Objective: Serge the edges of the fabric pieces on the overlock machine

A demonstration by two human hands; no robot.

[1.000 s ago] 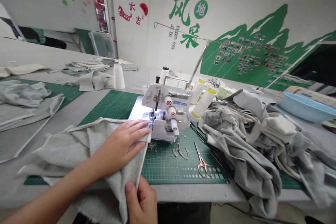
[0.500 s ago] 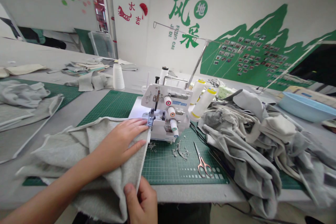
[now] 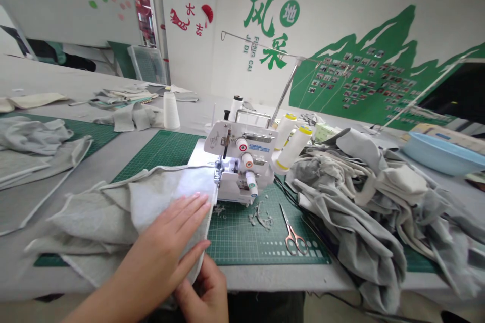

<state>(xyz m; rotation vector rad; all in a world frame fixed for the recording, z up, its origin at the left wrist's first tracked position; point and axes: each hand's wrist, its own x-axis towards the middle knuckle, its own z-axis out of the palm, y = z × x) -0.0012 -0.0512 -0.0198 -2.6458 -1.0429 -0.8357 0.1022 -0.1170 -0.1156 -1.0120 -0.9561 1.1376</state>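
A piece of light grey fabric (image 3: 155,197) with a white edge lies in front of the white overlock sewing machine (image 3: 242,161), its far right corner at the machine's presser foot (image 3: 218,170). My left hand (image 3: 170,239) rests on the fabric with fingers stretched toward the machine. Close to the table's front edge, my right hand (image 3: 206,287) pinches the fabric's right edge between thumb and fingers. The left thumb points over toward the right hand. Part of the fabric under both hands is hidden.
Scissors (image 3: 292,234) and thread scraps (image 3: 261,217) lie on the green cutting mat (image 3: 242,252). A big heap of grey cloth (image 3: 352,202) sits at the right, near a blue basin (image 3: 443,154). A thread cone (image 3: 171,111) stands behind, left of the machine.
My left hand has slid back from beside the presser foot toward my right hand. More fabric shows by the foot, lit by the machine's lamp. My right hand stays nearly in place.
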